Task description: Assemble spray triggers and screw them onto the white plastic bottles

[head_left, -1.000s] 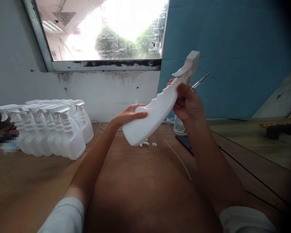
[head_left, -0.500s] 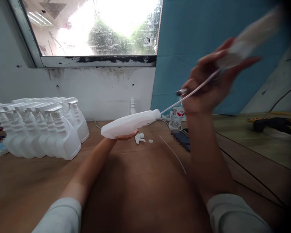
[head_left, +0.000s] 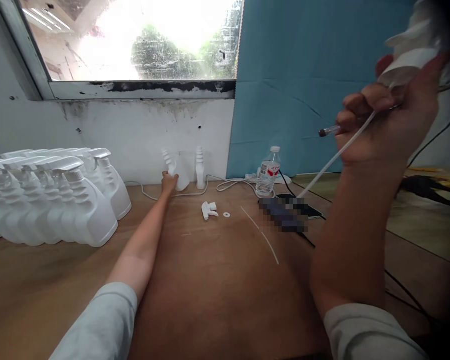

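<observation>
Near the wall, my left hand (head_left: pixel 169 183) is closed on a white spray bottle (head_left: pixel 182 175) without a spray head, its ribbed neck tilted left. Beside it another white bottle (head_left: pixel 200 170) stands against the wall. At upper right my right hand (head_left: pixel 390 117) is raised, closed around a white trigger spray head (head_left: pixel 408 65). From the spray head a thin dip tube (head_left: pixel 335 157) slants down to the left. The same fingers also hold a slim clear stick with a dark tip (head_left: pixel 328 131). The top of the spray head fades into the dark picture corner.
Several white spray bottles with heads (head_left: pixel 93 210) stand in rows at left. On the brown table (head_left: pixel 210 290) lie a loose trigger piece (head_left: pixel 209 210), a white ring (head_left: pixel 227 215) and a thin tube (head_left: pixel 260 232). A water bottle (head_left: pixel 269 172), cables and a phone (head_left: pixel 307 207) are at right.
The spray head's tube has come away from the bottle. My left hand has carried the bottle from the middle back to the wall. My right hand has moved right with the spray head.
</observation>
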A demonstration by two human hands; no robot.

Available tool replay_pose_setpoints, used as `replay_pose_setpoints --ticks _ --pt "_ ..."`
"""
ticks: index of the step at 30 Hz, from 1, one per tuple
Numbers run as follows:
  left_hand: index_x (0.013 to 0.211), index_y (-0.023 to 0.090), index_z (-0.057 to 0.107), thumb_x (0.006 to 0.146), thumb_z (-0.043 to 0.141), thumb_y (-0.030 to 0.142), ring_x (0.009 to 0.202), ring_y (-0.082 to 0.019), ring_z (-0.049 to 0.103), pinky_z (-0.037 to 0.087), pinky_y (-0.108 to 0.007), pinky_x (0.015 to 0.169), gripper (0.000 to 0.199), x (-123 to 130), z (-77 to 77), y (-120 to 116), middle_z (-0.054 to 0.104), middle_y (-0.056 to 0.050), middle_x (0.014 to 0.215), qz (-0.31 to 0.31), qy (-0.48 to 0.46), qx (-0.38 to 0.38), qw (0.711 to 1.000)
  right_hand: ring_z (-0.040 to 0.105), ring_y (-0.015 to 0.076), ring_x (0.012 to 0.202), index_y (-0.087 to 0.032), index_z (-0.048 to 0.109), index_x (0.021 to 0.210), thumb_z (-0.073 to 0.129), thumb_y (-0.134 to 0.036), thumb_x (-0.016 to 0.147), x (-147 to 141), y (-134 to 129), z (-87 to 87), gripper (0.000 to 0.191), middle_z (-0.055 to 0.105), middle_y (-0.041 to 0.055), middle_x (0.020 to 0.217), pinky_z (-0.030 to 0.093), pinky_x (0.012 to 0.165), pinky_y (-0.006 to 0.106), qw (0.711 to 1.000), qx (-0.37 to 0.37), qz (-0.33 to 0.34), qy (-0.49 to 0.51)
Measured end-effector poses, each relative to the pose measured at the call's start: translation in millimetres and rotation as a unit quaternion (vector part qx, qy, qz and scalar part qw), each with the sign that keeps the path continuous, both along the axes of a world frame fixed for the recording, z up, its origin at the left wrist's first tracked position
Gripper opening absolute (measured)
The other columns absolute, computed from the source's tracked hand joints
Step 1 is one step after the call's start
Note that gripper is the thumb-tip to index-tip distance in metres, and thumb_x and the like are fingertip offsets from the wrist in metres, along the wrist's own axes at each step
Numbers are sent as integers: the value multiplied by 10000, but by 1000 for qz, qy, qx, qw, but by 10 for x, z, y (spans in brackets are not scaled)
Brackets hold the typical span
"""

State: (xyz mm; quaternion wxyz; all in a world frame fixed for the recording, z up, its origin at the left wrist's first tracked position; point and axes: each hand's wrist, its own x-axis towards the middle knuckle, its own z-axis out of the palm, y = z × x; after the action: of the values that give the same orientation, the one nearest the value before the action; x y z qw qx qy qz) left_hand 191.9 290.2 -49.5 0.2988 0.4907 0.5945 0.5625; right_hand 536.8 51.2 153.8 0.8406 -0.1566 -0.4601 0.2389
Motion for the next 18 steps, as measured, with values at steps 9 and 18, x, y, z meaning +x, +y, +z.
replay_pose_setpoints --ticks 9,18 --pt "1212 145 534 907 561 313 1025 -221 592 519 -419 856 349 542 -106 187 567 -104 1194 18 135 23 990 173 93 450 -216 615 865 276 -425 1012 -170 -31 -3 424 100 -63 563 199 421 224 996 -39 34 -69" --pt "1212 143 535 906 561 318 1038 -226 586 511 -432 870 353 596 -191 132 564 -106 1200 -8 113 54 992 163 74 466 -210 620 843 255 -344 1023 -295 0 -25 429 183 -50 614 138 420 264 970 -155 79 -171"
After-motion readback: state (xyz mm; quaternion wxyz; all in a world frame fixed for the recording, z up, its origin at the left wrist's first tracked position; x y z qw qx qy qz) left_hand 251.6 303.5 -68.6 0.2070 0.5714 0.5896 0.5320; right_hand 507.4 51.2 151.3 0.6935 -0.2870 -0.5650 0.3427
